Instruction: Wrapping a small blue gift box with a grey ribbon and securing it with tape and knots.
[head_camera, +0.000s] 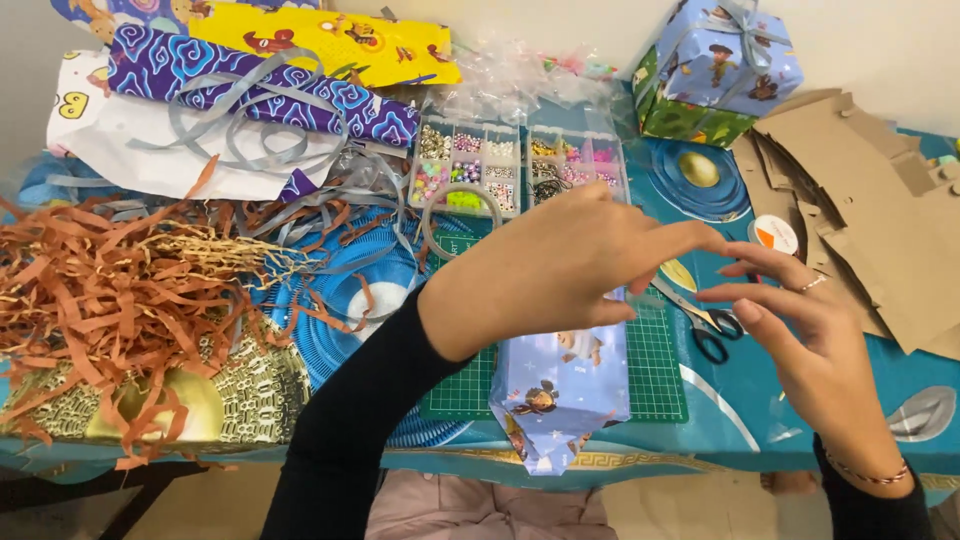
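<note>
Here, over a green cutting mat (655, 375), the left hand (560, 265) and right hand (810, 340) meet with fingers pinched, though whether anything lies between them cannot be told; the blue-wrapped parcel (560, 395) beneath looks folded shut, its near end overhanging the table edge, scissors (705, 325) just beside.

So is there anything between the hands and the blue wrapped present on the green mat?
Nothing visible. The left hand and right hand hover just above the blue wrapped present; the scissors lie off to its right on the cutting mat.
</note>
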